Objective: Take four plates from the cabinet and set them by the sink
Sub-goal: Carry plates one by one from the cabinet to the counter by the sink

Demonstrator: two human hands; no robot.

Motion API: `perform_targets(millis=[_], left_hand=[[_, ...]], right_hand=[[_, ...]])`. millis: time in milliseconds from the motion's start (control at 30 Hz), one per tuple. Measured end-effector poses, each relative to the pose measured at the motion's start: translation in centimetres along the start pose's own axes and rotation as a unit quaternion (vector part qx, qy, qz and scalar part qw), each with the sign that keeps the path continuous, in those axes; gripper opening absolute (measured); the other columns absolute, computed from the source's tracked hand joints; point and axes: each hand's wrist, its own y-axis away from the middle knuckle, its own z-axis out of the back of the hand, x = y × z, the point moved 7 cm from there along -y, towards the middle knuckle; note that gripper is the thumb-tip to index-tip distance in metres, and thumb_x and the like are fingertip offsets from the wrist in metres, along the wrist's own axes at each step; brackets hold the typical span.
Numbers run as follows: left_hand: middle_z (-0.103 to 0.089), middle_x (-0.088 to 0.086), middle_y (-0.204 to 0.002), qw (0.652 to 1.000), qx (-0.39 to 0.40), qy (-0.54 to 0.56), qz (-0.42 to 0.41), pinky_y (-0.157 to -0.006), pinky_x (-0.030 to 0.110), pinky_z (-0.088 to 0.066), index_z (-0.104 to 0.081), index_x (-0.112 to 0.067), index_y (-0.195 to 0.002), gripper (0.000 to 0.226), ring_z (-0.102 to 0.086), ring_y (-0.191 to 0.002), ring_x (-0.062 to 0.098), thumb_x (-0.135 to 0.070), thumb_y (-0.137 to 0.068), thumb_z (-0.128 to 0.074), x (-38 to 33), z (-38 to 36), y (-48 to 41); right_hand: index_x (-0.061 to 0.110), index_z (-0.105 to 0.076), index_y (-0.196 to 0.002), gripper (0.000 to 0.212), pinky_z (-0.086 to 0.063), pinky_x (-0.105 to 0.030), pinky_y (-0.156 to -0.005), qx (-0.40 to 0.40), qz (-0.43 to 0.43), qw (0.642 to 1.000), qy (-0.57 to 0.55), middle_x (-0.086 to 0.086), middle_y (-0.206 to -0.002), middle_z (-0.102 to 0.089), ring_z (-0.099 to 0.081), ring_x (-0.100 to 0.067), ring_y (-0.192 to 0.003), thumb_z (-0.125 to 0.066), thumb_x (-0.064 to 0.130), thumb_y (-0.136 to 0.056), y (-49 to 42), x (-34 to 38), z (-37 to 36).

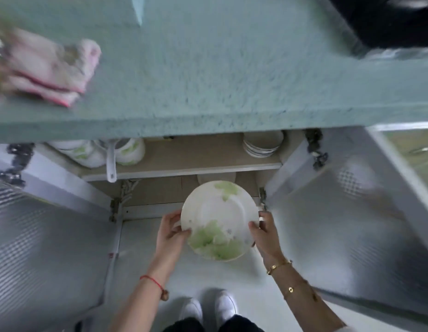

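Note:
I hold a white plate with green leaf print in front of the open cabinet, below the counter edge. My left hand grips its left rim and my right hand grips its right rim. Whether more plates lie stacked under it I cannot tell. On the cabinet's upper shelf a stack of small white dishes sits at the right and white bowls with green print at the left. The dark sink lies at the counter's far right.
The green speckled countertop overhangs the cabinet. A folded pink cloth lies on its left. Both metal cabinet doors stand open on either side. A white ladle hangs over the shelf edge. My white shoes are below.

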Motion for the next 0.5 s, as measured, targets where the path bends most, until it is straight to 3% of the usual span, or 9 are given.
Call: perform_targets(millis=[67,200,300,400,500], left_hand=[[-0.066,0.009,-0.123,1.000,0.003,-0.015,0.008,-0.084,0.040,-0.053,-0.056,-0.013,-0.118,0.055,-0.064,-0.098,0.022,0.023,-0.077,-0.059,-3.1,0.0,4.3],[-0.064,0.001,-0.130,0.999,0.029,-0.029,0.010,-0.100,0.051,-0.049,-0.057,-0.026,-0.115,0.055,-0.064,-0.102,0.021,0.014,-0.079,-0.066,-10.8,-0.6,11.8],[-0.063,0.004,-0.129,0.998,0.046,-0.042,-0.009,-0.101,0.050,-0.050,-0.056,-0.021,-0.120,0.055,-0.062,-0.104,0.021,0.014,-0.079,-0.067,-18.2,-1.9,17.3],[-0.062,0.009,-0.129,0.995,0.076,-0.050,-0.040,-0.100,0.049,-0.050,-0.053,-0.015,-0.125,0.057,-0.060,-0.101,0.019,0.015,-0.079,-0.066,-24.8,-3.9,21.7],[-0.064,0.007,-0.126,0.988,0.123,-0.060,-0.071,-0.100,0.049,-0.052,-0.055,-0.017,-0.124,0.056,-0.062,-0.107,0.021,0.003,-0.074,-0.072,-30.0,-6.4,25.7]], right_hand=[[0.027,-0.050,-0.084,0.029,-0.040,-0.028,-0.047,0.005,0.009,1.000,0.008,-0.004,-0.068,-0.053,-0.049,-0.023,-0.062,-0.054,-0.001,-0.088,3.9,3.9,2.2],[0.028,-0.050,-0.090,0.017,-0.035,-0.033,-0.059,-0.008,0.017,1.000,-0.011,-0.006,-0.071,-0.047,-0.042,-0.021,-0.066,-0.053,0.013,-0.081,10.8,11.7,6.7],[0.030,-0.052,-0.088,0.017,-0.039,-0.036,-0.062,-0.032,0.014,0.998,-0.054,-0.005,-0.075,-0.051,-0.046,-0.021,-0.069,-0.052,0.016,-0.078,16.2,17.6,10.5],[0.028,-0.051,-0.089,0.022,-0.039,-0.028,-0.055,-0.060,0.045,0.994,-0.077,-0.005,-0.077,-0.052,-0.046,-0.018,-0.067,-0.051,0.006,-0.089,20.3,22.7,14.1],[0.024,-0.053,-0.099,0.022,-0.042,-0.024,-0.050,-0.106,0.077,0.985,-0.110,-0.006,-0.078,-0.055,-0.047,-0.017,-0.063,-0.049,0.003,-0.092,23.9,26.9,18.2]])
